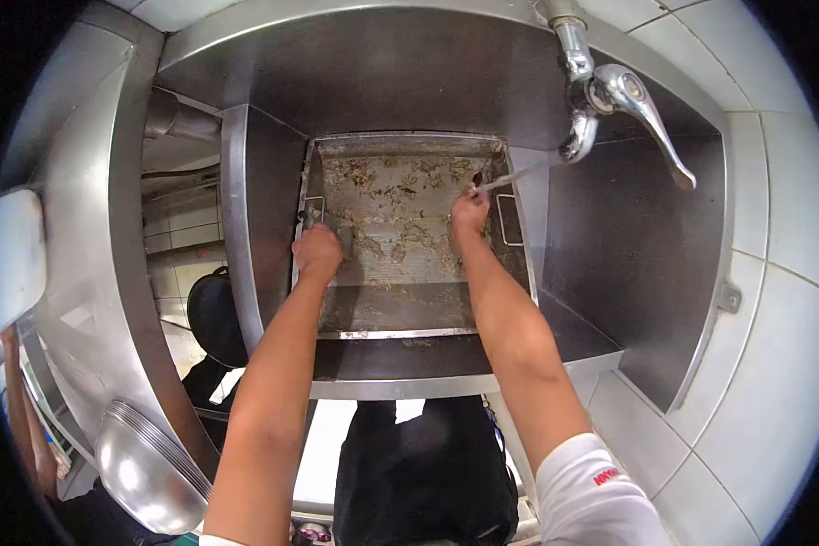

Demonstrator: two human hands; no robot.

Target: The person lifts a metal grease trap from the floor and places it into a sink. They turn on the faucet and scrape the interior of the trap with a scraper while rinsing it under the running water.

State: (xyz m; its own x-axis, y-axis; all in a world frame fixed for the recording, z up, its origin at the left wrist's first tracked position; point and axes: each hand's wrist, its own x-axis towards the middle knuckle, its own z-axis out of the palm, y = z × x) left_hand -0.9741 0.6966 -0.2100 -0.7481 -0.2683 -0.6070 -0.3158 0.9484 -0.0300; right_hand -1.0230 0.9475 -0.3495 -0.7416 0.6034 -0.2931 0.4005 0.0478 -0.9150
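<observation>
A large rectangular metal pan [391, 320] sits in the steel sink, with brown and pale food scraps stuck over its bottom. My left hand [318, 250] is closed beside the pan's left wire handle [314, 207]; a greyish flat piece [345, 240] shows at its inner side. Toward the pan's right wall is my right hand [470, 212], its fingers curled at a small dark thing [478, 180]. A thin stream of water [516, 176] from the tap [578, 141] runs to those fingers. What either hand grips cannot be made out. The right wire handle [510, 220] is beside my right wrist.
The tap's lever [655, 132] juts out at upper right. Stacked metal bowls [150, 469] stand at lower left by a steel counter edge [141, 300]. A black round pan [216, 317] is below the sink's left side. Another person's arm [18, 409] shows at far left.
</observation>
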